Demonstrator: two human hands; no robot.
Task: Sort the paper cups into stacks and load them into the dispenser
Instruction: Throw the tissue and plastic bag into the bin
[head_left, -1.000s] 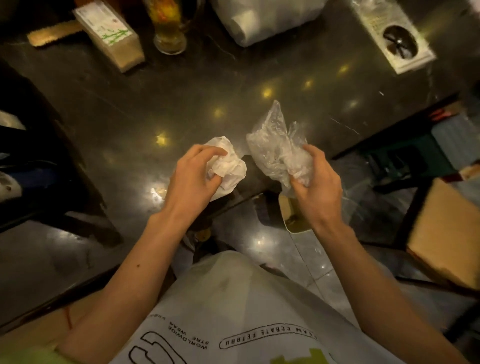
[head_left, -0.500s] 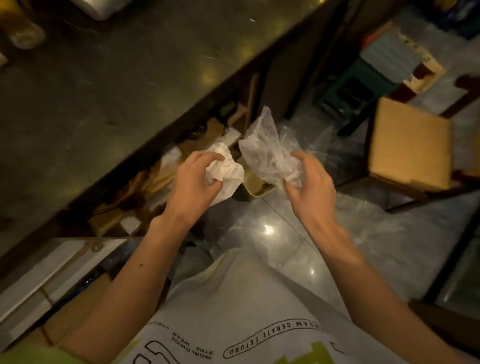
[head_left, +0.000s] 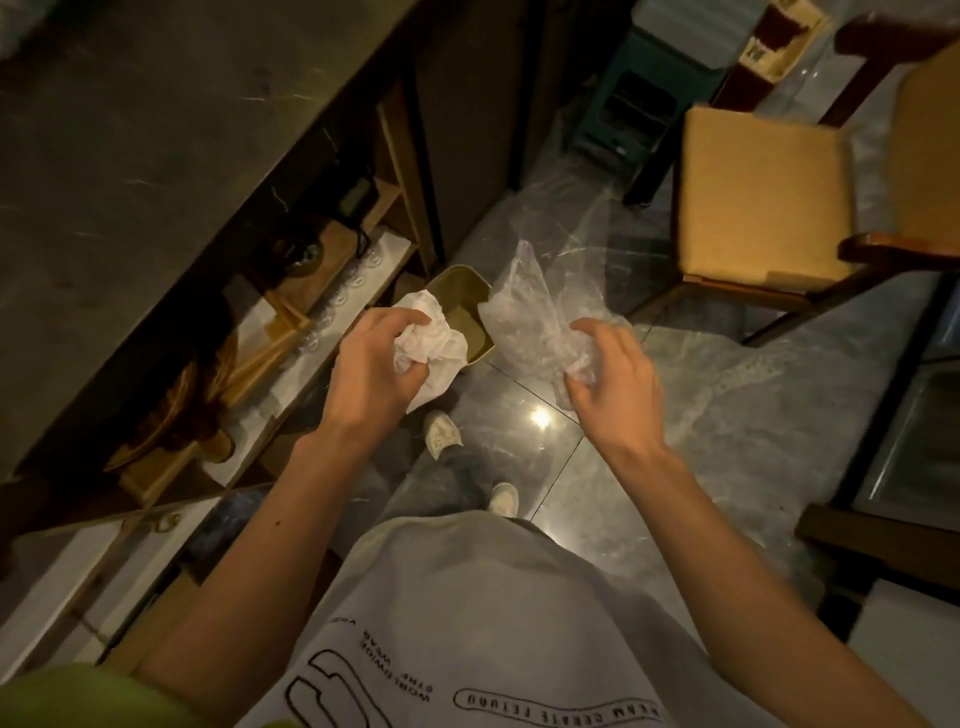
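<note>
My left hand (head_left: 371, 366): fingers clamped on crumpled tissue (head_left: 431, 345). Right hand (head_left: 615, 387): clamped on plastic wrapper (head_left: 535, 322). Advice: release both squarely over bin (head_left: 460, 291).

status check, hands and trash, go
Left hand shut on crumpled tissue. Right hand shut on clear plastic wrap. Both above the bin. No cups in view.

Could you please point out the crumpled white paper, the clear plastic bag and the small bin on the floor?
crumpled white paper (head_left: 436, 340), head view, its middle.
clear plastic bag (head_left: 530, 317), head view, upper body.
small bin (head_left: 460, 286), head view, inner wall.
</note>
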